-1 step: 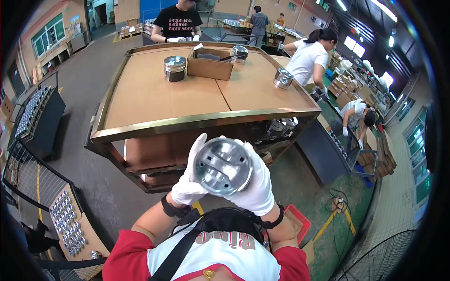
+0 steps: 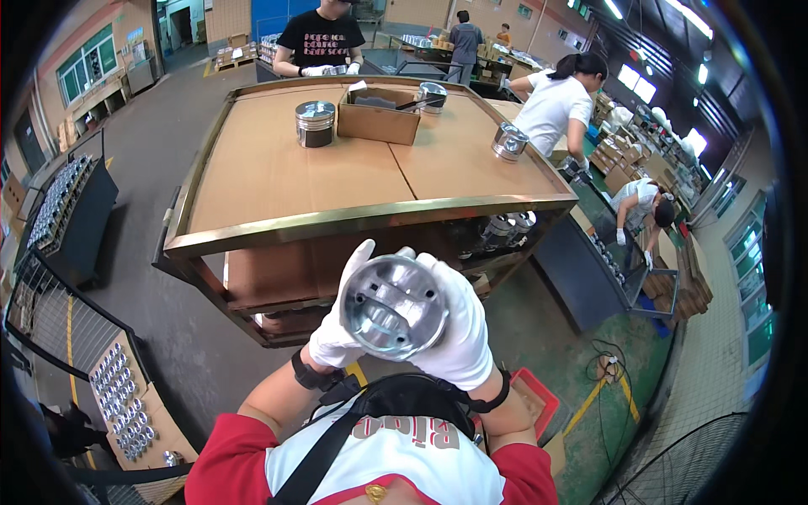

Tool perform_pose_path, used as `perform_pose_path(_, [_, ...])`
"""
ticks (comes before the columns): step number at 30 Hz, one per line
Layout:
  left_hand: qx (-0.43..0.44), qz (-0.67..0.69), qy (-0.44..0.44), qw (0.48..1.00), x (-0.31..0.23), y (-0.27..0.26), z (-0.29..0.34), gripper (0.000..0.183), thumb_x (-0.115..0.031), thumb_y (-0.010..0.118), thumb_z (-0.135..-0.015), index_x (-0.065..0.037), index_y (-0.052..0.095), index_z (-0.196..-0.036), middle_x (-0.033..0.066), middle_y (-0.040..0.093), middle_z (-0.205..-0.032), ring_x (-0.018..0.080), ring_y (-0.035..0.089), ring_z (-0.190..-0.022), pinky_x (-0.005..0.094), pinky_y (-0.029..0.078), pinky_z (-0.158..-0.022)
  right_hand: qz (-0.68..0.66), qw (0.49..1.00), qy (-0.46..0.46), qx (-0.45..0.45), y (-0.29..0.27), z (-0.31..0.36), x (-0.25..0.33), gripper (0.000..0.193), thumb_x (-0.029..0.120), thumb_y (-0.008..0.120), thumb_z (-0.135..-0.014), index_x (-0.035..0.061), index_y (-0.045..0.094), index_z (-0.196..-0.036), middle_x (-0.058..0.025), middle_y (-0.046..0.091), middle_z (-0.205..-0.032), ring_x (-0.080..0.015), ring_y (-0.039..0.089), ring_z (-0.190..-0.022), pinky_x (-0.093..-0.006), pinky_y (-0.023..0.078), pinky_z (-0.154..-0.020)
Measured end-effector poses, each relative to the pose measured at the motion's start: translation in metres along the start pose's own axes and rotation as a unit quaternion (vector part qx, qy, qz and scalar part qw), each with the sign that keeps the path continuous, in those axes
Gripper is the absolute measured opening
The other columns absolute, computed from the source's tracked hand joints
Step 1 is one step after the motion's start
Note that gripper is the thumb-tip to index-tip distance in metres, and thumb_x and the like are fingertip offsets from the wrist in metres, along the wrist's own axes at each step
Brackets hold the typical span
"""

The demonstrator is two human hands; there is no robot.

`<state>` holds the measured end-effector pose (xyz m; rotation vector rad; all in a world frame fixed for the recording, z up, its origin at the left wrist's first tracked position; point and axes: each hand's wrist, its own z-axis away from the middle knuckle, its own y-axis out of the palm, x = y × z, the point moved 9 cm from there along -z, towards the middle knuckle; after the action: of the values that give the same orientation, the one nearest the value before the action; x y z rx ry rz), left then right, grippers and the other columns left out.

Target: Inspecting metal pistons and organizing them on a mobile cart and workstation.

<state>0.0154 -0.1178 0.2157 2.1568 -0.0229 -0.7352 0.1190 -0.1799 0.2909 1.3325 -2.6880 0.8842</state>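
At the near edge of a brown cardboard-topped, brass-rimmed table [image 2: 370, 217], a silver, round metal piston [image 2: 396, 305] is held up clear of the surface, its recessed, holed face toward the wearer. The white-gloved left hand [image 2: 337, 337] curves round one side, a finger upright along the rim; the white-gloved right hand [image 2: 461, 332] clasps the other, some fingertips hidden behind.

Work on this one appears partway along: it is lifted and gripped, not yet set down. Whether its surface has been finished, an onlooker cannot tell. On the table stand a silver cylindrical piston [image 2: 315, 124] left of an open brown cardboard box [image 2: 379, 126], another shiny metal piston [image 2: 433, 97] behind the box's right end, and a third silver piston [image 2: 509, 141] by the table's right edge. More lie low to the table's left, rows of silver pistons [image 2: 122, 404] on brown board, their stage unclear.

The table's raised rim lies between hands and tabletop, and the box takes up its far middle. Beyond the table is a co-worker in a black T-shirt [image 2: 320, 38]; to its right, one in a white shirt [image 2: 555, 109].
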Motion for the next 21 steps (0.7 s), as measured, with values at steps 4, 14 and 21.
perform_pose_path(4, [-0.04, -0.024, -0.006, 0.999, -0.001, -0.031, 0.009, 0.095, -0.019, 0.079, -0.086, -0.022, 0.018, -0.159, 0.0146, 0.042, -0.15, 0.0276, 0.047, -0.135, 0.0469, 0.046, -0.11, 0.062, 0.997, -0.043, -0.003, 0.008, -0.008, 0.024, 0.091, 0.019, 0.087, -0.061, 0.0009, 0.045, -0.14, -0.0186, 0.059, -0.133, -0.035, 0.059, -0.119, -0.047, 0.045, -0.1])
perform_pose_path(14, [-0.073, 0.216, -0.144, 0.963, 0.004, -0.078, 0.053, 0.075, -0.001, 0.071, -0.083, -0.003, 0.036, -0.149, 0.0192, 0.051, -0.143, 0.0318, 0.056, -0.128, 0.0475, 0.053, -0.103, 0.131, 0.991, 0.033, 0.017, 0.04, -0.019, 0.032, 0.102, 0.041, 0.094, -0.056, -0.0008, 0.048, -0.137, -0.0161, 0.062, -0.12, -0.0341, 0.062, -0.104, -0.0441, 0.048, -0.089])
perform_pose_path(21, [-0.078, 0.139, -0.099, 0.982, -0.018, -0.064, 0.027, 0.093, -0.007, 0.081, -0.077, -0.012, 0.029, -0.154, 0.0185, 0.039, -0.153, 0.0321, 0.045, -0.138, 0.0493, 0.043, -0.112, 0.064, 0.994, 0.074, 0.042, 0.057, -0.02, 0.01, 0.105, 0.04, 0.093, -0.058, -0.0004, 0.044, -0.141, -0.0175, 0.057, -0.132, -0.0358, 0.059, -0.112, -0.0448, 0.045, -0.097])
